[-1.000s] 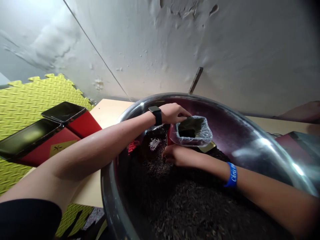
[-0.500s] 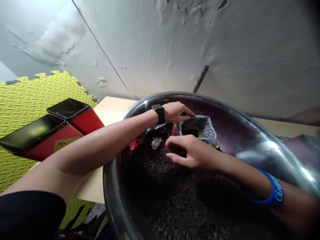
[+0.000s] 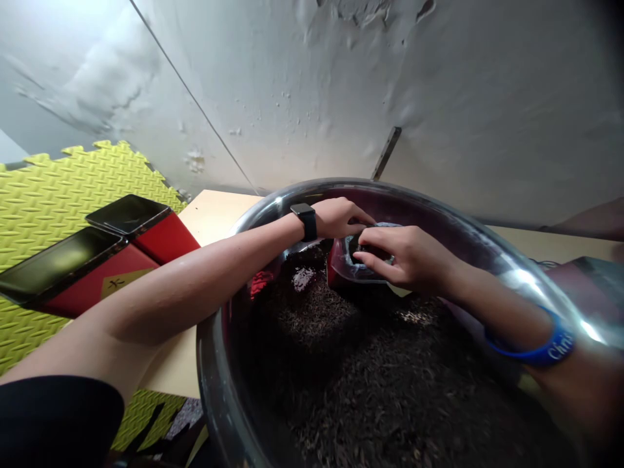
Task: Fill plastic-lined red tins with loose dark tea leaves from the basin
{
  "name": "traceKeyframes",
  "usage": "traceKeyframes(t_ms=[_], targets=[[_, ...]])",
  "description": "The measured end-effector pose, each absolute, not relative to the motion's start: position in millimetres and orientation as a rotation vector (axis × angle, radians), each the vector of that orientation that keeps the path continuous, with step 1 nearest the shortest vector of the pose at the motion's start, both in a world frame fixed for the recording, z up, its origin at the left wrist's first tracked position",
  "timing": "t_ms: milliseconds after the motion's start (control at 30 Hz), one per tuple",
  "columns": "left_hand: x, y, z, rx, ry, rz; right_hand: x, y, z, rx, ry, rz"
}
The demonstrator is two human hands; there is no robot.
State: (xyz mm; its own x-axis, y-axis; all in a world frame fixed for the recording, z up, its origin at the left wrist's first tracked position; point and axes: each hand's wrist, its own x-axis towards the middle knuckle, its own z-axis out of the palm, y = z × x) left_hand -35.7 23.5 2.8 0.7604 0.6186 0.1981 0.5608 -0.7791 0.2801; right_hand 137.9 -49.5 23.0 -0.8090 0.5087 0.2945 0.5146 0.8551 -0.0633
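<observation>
A large shiny metal bowl (image 3: 214,364) holds a heap of dark, dry loose tea leaves (image 3: 370,390). Inside it, near the far wall, a red tin (image 3: 336,270) lined with a clear plastic bag (image 3: 347,260) stands among the leaves. My left hand (image 3: 338,216), below a black watch, grips the far edge of the liner at the tin's mouth; its fingertips are partly hidden. Over the opening, my right hand (image 3: 402,253) has its fingers and thumb curled around dark bits that look like tea leaves. Its palm faces away from me.
Two open red tins, one nearer (image 3: 82,276) and one farther (image 3: 141,221), are at the left beside the pale tabletop (image 3: 214,208). Yellow foam matting (image 3: 43,201) shows beyond them. A peeling wall (image 3: 312,97) rises right behind the bowl.
My right hand has moved up and away from me, from above the leaves to the lined tin's mouth. My left hand has kept its hold there, and the tin's red side shows more.
</observation>
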Motion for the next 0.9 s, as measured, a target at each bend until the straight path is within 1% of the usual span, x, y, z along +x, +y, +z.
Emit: traceKeyframes(t_ms=[133,400,633,900], targets=[[-36,23,2,2.785,0.927,0.428,143,-42,22,-0.863,-2.748,-0.111],[-34,15,10,2.794,1.032,0.372,155,-22,17,-1.102,-2.64,-0.102],[-34,13,13,2.779,1.022,0.348,160,-11,7,-0.988,-2.632,-0.052],[-33,9,15,2.769,1.063,0.3,156,-15,12,-0.927,-2.582,0.013]])
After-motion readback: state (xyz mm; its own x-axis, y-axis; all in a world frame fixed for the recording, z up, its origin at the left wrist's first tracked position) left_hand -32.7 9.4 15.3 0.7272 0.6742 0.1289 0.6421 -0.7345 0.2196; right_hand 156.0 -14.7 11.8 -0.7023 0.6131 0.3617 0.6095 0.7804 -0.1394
